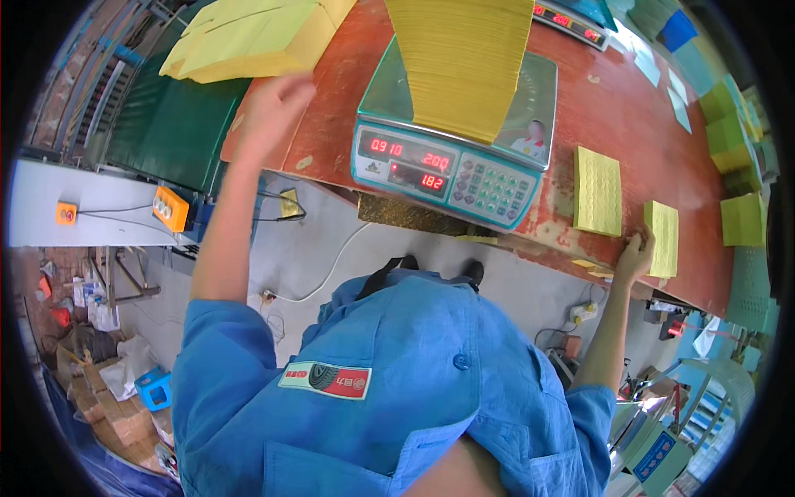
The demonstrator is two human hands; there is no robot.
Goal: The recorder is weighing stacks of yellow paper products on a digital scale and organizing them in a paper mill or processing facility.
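My left hand (280, 109) is over the table's left edge, just below a large stack of yellow paper (248, 41). Its fingers are loosely bent and slightly blurred, with nothing visible in them. My right hand (636, 255) is at the near right of the table, its fingers closed on the left edge of a small stack of yellow paper (665, 240). A similar small yellow stack (598, 190) lies just to its left. Between my hands stands a digital scale (447, 178) with lit red digits. A tall stack of yellow sheets (464, 66) rests on its pan.
The red-brown table (555, 116) is worn. Another red-lit display (571, 25) stands at its far side. Yellow and green stacks (737, 149) line the right. A dark green surface (178, 116) and an orange switch box (170, 209) are at left. A white cable (331, 273) crosses the floor.
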